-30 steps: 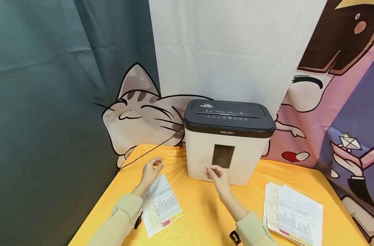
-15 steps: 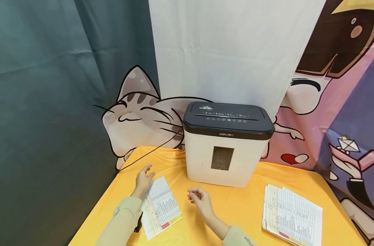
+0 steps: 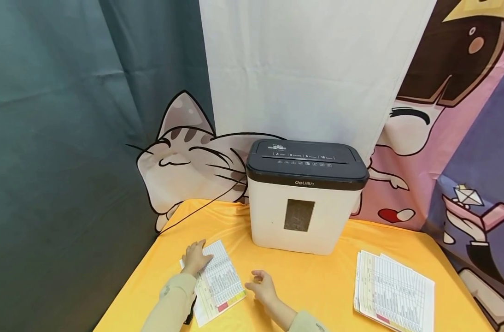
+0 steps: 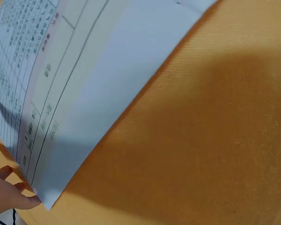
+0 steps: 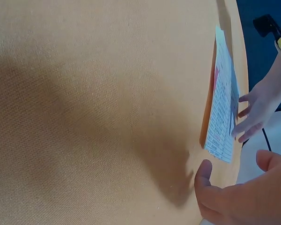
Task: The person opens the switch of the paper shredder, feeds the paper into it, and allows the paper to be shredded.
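A printed table sheet (image 3: 222, 279), with a red and yellow strip along its near end, lies on the yellow cloth (image 3: 293, 286) at the left. Over its upper left edge rests my left hand (image 3: 194, 258), fingers spread, and the left wrist view shows fingertips right at a paper corner (image 4: 49, 199). Just off the sheet's right side hovers my right hand (image 3: 262, 288), fingers loosely bent with nothing between them. In the right wrist view its thumb and index finger (image 5: 205, 173) stand apart, close to the sheet's end (image 5: 220, 136).
Behind the hands stands a white paper shredder (image 3: 272, 221) with a dark slotted lid (image 3: 306, 159). A stack of printed sheets (image 3: 395, 290) lies at the right. A black cord (image 3: 202, 204) runs left from the shredder. Printed curtains (image 3: 314, 69) close off the back.
My right hand has come down and left from before the shredder to beside the left sheet. My left hand has lowered onto that sheet's edge.
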{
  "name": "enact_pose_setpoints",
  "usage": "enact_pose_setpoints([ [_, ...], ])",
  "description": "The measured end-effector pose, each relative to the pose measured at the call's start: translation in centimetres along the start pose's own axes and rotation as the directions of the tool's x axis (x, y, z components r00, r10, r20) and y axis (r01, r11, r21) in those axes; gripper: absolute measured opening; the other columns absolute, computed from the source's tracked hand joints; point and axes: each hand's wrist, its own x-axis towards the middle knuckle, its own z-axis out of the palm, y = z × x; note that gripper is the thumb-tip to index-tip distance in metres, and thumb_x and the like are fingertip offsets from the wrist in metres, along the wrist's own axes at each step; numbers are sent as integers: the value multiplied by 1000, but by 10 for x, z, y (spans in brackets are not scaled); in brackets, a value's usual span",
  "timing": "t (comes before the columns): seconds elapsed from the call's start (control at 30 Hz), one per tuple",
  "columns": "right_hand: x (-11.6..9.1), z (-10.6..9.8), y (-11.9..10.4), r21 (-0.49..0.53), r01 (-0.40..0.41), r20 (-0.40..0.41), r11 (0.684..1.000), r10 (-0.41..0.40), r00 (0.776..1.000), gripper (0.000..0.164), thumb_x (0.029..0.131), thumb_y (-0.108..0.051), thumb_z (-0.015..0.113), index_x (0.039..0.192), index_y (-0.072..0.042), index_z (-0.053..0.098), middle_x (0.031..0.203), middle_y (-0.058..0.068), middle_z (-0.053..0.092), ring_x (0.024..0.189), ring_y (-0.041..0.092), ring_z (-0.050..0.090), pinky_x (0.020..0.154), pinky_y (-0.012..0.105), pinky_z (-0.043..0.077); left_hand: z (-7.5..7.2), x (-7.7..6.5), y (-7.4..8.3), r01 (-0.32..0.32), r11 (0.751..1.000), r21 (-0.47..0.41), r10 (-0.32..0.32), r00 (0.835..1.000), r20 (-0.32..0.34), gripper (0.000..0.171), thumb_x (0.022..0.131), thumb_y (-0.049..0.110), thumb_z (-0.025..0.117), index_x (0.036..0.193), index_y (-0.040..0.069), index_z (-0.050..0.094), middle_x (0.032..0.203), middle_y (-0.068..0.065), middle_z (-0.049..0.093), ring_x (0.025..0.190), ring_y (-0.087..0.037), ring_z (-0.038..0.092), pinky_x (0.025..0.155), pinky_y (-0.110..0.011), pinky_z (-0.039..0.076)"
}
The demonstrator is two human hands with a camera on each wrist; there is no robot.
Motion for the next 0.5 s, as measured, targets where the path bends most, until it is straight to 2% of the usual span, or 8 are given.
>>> enact_pose_setpoints([
  [0.07, 1, 1, 1, 6, -25, -1, 1000, 25, 1000, 45, 75, -2, 60, 114, 12, 41, 97, 18, 42, 82, 19, 42, 60, 26, 42, 0, -3, 2, 0, 999, 35, 0, 1000, 1, 63, 75, 25, 66, 129, 3, 42, 128, -27, 40, 117, -47, 33, 91, -65, 25],
  [0.13, 2, 2, 4, 13, -60, 8, 998, 60, 998, 46, 75, -2, 60, 114, 12, 40, 92, 14, 41, 71, 14, 40, 55, 22, 39, 1, -4, 3, -2, 998, 60, 1, 1000, 3, 61, 75, 25, 67, 127, 3, 44, 125, -26, 42, 114, -46, 36, 88, -63, 28],
  [0.27, 2, 3, 7, 13, -130, 32, 991, 130, 991, 45, 77, -6, 58, 114, 11, 38, 99, 19, 47, 55, 6, 33, 48, 19, 38, 2, -5, 4, -1, 995, 103, 0, 1000, 10, 56, 75, 27, 67, 123, 5, 49, 123, -24, 44, 110, -43, 40, 83, -58, 35],
  [0.37, 3, 4, 8, 13, -168, 39, 986, 168, 985, 44, 79, -9, 56, 114, 10, 38, 105, 19, 49, 55, 7, 36, 50, 19, 40, 3, -4, 3, 0, 993, 120, -1, 1000, 9, 52, 75, 28, 67, 120, 6, 51, 121, -23, 46, 109, -41, 41, 80, -56, 38],
  [0.5, 4, 5, 7, 21, -191, 55, 981, 189, 980, 43, 80, -11, 55, 114, 10, 38, 97, 14, 48, 63, 12, 42, 53, 21, 43, 5, -2, 2, 0, 992, 125, 0, 1000, -2, 50, 75, 29, 67, 118, 6, 53, 120, -22, 46, 108, -40, 42, 78, -56, 39],
])
